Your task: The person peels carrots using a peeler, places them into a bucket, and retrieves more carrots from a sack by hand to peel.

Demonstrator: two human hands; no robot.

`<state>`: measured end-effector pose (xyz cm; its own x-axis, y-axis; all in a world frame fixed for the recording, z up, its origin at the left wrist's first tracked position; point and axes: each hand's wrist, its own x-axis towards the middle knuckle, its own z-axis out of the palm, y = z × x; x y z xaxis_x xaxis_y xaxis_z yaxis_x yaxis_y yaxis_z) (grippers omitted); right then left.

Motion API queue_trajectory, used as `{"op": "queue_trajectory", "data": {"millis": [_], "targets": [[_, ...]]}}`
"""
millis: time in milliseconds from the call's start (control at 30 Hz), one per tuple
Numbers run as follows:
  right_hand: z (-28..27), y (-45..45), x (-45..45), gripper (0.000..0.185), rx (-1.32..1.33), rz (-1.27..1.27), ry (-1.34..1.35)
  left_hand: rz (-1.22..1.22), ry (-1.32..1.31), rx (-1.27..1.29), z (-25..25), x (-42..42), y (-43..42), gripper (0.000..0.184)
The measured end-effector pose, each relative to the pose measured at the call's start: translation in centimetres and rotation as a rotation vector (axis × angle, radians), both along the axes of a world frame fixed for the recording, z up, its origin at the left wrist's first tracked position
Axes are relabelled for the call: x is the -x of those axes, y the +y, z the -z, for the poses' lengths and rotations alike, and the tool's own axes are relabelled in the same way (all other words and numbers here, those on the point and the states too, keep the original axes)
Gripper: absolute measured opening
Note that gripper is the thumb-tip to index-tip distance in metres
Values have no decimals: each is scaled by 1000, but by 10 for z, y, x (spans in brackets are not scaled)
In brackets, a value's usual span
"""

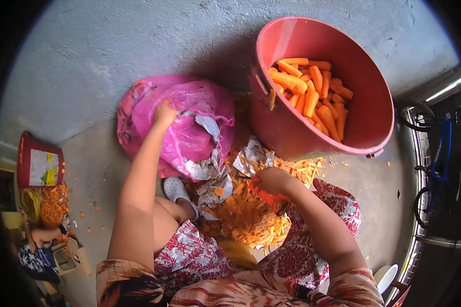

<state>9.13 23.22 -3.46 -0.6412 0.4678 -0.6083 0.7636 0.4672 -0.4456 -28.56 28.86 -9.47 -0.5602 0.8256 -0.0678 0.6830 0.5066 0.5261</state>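
Observation:
My left hand [165, 113] is closed on the upper part of a pink mesh sack [189, 146], which bulges against the wall. Torn grey-white paper [207, 125] shows at the sack's mouth. Over the peelings, my right hand [272, 180] is closed around something with a thin dark tip; its kind is unclear. Bright red material [266, 195] hangs just under that hand. Between my legs lies a heap of orange carrot peelings [264, 230], with crumpled paper [251, 156] along its far side. A large red tub [292, 140] of peeled carrots [312, 97] stands beyond my right hand.
At the far left, another person [36, 245] sits by a heap of peelings [55, 204] and a red bucket [40, 161]. A blue bicycle [440, 153] is at the right. A white basin [385, 279] lies at lower right. Orange scraps dot the floor.

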Motion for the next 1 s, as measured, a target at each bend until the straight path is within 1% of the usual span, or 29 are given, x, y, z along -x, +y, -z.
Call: {"op": "queue_trajectory", "data": {"millis": [67,100,167,267,367,400,500,533,633,667,767,900,1000], "targets": [[-3,2,5,20,41,-47,26,-108,-33,-64,-13,15,12,33],[-3,1,6,20,62,-69,38,-166,-30,-174,-11,31,21,32],[0,0,10,22,41,-57,-32,-284,-23,-400,-4,64,35,29],[4,-2,15,23,36,-78,-74,60,288,-61,-26,62,16,25],[4,-3,16,23,105,-40,-70,135,556,136,-23,43,-10,20],[1,-2,17,23,104,-43,-70,55,512,211,-19,44,-11,22],[-8,-4,23,21,105,-66,-80,-78,521,263,-18,53,-3,26],[-10,-4,25,21,100,-82,-87,-64,583,304,-10,57,0,30],[1,-9,30,20,78,-86,-83,-80,528,300,-9,44,7,29],[4,-9,30,20,67,-77,-84,-80,406,353,-16,38,11,31],[-7,-6,39,22,143,-174,-71,-27,256,425,-10,41,18,34],[4,-13,50,21,138,-176,-83,2,269,483,-2,42,22,36],[7,-14,53,20,128,-185,-76,43,363,496,8,48,24,35]]}}
